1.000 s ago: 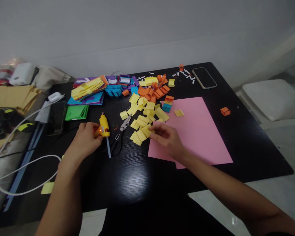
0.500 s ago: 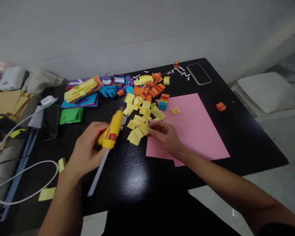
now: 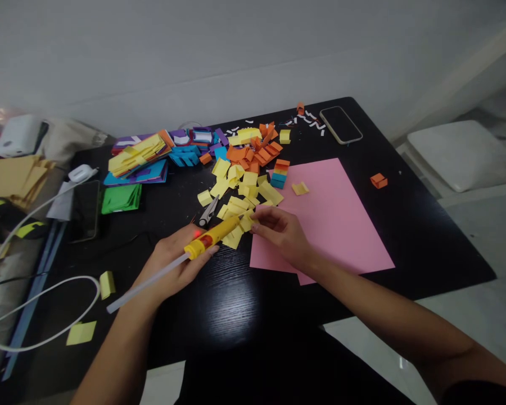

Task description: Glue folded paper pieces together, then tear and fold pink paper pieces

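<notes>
My left hand point(image 3: 175, 264) is wrapped round a yellow hot glue gun point(image 3: 213, 236), and a long clear glue stick point(image 3: 149, 282) sticks out of its back end. The gun's nozzle points right, close to a small folded yellow paper piece point(image 3: 247, 220) pinched in my right hand point(image 3: 280, 233). Whether nozzle and paper touch I cannot tell. Under and behind them lies a pile of folded yellow papers point(image 3: 249, 180). A pair of scissors point(image 3: 208, 211) rests left of the pile, partly hidden. My right wrist is over pink sheets point(image 3: 341, 225).
Orange folded papers point(image 3: 253, 157) lie behind the yellow ones, near a striped folded block point(image 3: 280, 173). Bundles of coloured paper point(image 3: 141, 157) and a green stack point(image 3: 121, 198) stand at the left. A phone point(image 3: 341, 125) lies back right; a white cable point(image 3: 42, 287) loops at left.
My left hand has turned the glue gun from pointing away to pointing right, bringing its nozzle to the yellow paper. My right hand has barely moved.
</notes>
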